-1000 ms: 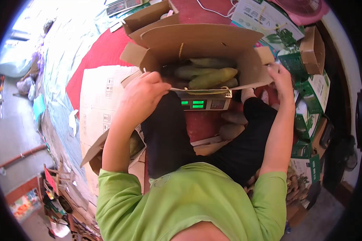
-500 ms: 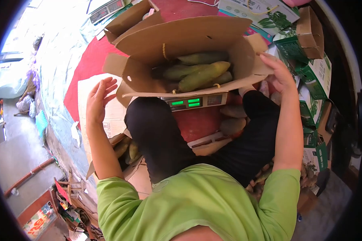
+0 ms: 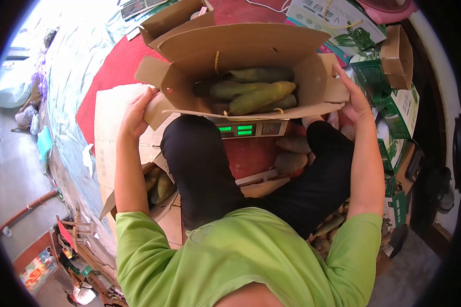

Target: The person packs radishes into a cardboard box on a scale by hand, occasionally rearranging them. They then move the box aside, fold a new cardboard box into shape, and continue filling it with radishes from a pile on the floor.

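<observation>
In front of me an open cardboard box (image 3: 245,47) stands on a digital scale (image 3: 264,128) with lit green figures. Several long green radishes (image 3: 264,98) lie inside it, and yellow cord loops show on its walls. My left hand (image 3: 136,113) is closed at the edge of the box's left side flap (image 3: 160,110), fingertips against the cardboard. At the other end, my right hand (image 3: 356,102) grips the right side flap (image 3: 337,89), with one finger stretched along its outer edge. Part of that hand is hidden behind the flap.
Another box with radishes (image 3: 161,187) sits by my left knee. Loose radishes (image 3: 292,161) lie near my right leg. Green and white printed cartons (image 3: 398,107) line the right side. A smaller brown box (image 3: 176,21) and a pink basket (image 3: 389,10) are farther back.
My left hand has come up and inward from beside the box to touch its left flap. The right side flap is folded further inward under my right hand.
</observation>
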The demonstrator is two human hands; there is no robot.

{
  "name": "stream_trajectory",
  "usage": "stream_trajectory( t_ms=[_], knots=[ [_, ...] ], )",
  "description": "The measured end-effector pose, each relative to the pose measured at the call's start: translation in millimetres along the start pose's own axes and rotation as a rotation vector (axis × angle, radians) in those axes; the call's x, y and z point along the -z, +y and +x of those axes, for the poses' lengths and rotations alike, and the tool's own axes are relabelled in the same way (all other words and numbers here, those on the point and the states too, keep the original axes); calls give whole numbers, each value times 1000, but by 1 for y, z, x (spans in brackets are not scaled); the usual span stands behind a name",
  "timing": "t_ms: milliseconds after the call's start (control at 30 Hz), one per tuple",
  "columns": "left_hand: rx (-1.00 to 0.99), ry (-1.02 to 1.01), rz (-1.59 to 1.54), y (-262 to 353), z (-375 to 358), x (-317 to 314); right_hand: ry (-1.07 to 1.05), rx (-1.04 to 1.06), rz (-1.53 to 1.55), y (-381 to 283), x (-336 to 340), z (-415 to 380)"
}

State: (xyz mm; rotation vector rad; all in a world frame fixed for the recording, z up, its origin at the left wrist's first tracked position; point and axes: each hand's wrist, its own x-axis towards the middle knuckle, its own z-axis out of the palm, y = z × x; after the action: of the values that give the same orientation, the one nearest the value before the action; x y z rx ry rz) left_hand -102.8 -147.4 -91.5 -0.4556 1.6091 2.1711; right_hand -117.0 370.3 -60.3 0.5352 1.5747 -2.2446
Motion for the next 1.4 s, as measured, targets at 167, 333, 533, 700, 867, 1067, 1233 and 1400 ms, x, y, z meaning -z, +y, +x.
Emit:
stream_trajectory(
  t_ms=[167, 333, 533, 700, 867, 1067, 1233, 1400],
  knots=[
    [13, -263, -360, -12, -2, 15, -130, -83, 47, 2, 16, 15],
    [-48, -647, -858, -34, -1, 15, -122, -68, 37, 3, 18, 24],
    [-67, -360, -665, -40, 3, 8, -153, -76, -46, -5, 12, 23],
    [-57, -189, -544, -36, -2, 1, -142, -86, -117, -8, 12, 18],
    [-34, -95, -521, -37, -2, -5, -136, -91, -197, -8, 15, 15],
    [-87, 33, -405, -42, 1, -6, -200, -91, -52, -3, 11, 19],
    [-79, 94, -309, -32, -2, -18, -237, -55, 25, -2, -10, 16],
    [-128, 147, -403, -30, -2, -4, -206, -51, 89, -7, -23, 16]
  ],
)
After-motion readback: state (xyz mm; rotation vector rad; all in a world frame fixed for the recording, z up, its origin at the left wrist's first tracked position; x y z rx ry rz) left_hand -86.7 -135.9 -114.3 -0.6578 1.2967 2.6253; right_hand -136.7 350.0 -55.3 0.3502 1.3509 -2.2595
